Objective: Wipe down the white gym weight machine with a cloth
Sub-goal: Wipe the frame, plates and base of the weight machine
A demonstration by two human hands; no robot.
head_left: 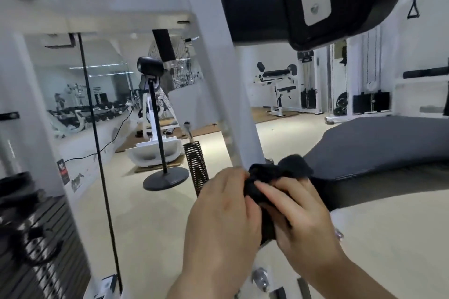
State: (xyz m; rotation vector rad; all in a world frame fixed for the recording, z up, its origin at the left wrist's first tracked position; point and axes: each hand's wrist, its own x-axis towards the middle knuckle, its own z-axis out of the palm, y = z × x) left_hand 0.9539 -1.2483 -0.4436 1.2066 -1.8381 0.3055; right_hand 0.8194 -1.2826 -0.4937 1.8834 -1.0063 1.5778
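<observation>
Head view: we have both hands on the black cloth (279, 173). It's bunched between them at the foot of the slanted post (218, 68) of the white weight machine (145, 14), just off the near-left corner of the bench (376, 150).

Left hand (218, 213) has its fingers curled round the cloth's left side. Right hand (301, 216) lays fingers across it and pinches from the right, thumb hidden. So both are clamped on the cloth, neither free.

We can't tell whether the cloth touches the post; the top of the wad sits right at it.

Handling, our read: the cloth is soft, light and floppy, not fragile, and takes whatever shape we squeeze. Best taken as a wad in the palm with a flat face out, or wrapped round the post so one hand can run it along. The post looks rigid and smooth and should take firm pressure.

Watch the coil spring (196, 167) and black cable (97, 128) on the left; loose cloth ends could snag.
</observation>
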